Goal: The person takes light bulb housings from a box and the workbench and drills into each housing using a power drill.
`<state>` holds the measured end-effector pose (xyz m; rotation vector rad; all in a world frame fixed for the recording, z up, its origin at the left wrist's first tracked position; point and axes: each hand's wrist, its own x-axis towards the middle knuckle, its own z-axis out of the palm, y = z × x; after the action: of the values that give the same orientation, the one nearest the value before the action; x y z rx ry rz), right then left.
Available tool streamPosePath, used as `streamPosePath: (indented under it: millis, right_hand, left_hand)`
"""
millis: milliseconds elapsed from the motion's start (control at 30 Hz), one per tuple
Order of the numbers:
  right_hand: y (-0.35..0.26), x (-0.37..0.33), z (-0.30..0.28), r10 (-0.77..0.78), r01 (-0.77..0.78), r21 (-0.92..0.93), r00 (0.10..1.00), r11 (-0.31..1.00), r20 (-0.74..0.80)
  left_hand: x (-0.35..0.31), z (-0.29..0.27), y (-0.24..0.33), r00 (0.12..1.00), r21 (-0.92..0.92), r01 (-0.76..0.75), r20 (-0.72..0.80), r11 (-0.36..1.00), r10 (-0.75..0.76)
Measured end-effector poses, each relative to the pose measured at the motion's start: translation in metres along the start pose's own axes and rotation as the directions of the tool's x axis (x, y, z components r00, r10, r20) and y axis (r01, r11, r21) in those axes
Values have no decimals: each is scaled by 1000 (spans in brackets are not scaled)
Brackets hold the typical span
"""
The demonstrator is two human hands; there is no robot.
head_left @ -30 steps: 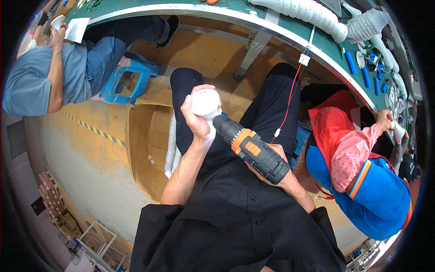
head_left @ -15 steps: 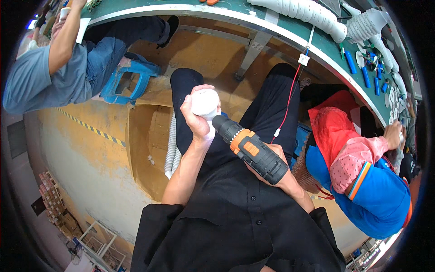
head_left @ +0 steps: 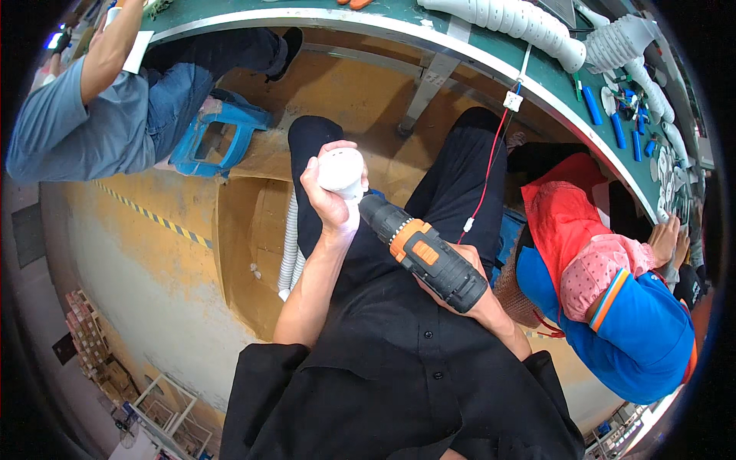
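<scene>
Above my lap, my left hand (head_left: 330, 195) is closed round a white plastic part (head_left: 340, 170) with a rounded, flat-topped head. What kind of part it is I cannot make out. My right hand (head_left: 469, 280) grips a black and orange cordless drill (head_left: 425, 253) from beneath, mostly hidden by the drill's body. The drill's chuck points up and left at the lower side of the white part. A bright light falls on my left wrist there. Whether the bit touches the part is hidden.
A green-topped workbench (head_left: 399, 17) curves ahead, bearing white corrugated hoses (head_left: 514, 27) and blue-handled pieces (head_left: 619, 130). A red wire (head_left: 487, 172) hangs from it. A cardboard box (head_left: 241, 253) stands left of my legs. Co-workers sit left, by a blue stool (head_left: 222, 138), and right.
My left hand and the white part have shifted slightly left, away from the drill chuck. The drill stays nearly still. The co-worker at the right has moved their hands on the bench.
</scene>
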<state>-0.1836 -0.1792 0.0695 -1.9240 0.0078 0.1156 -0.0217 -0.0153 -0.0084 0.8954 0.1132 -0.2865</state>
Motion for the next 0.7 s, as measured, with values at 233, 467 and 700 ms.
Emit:
streamPosePath:
  millis: [233, 467, 700]
  right_hand:
    - [2, -2, -1, 1, -1, -9, 1000, 1000, 8]
    - [4, -1, -2, -21, 21, -8, 1000, 1000, -7]
    - [8, -5, -4, -14, 14, -11, 1000, 1000, 24]
  left_hand:
    - [3, 0, -1, 1000, -15, -8, 12, 1000, 9]
    - [4, -2, -3, 1000, -16, -10, 0, 1000, 10]
    - [7, -11, -3, 1000, -32, -23, 14, 999, 23]
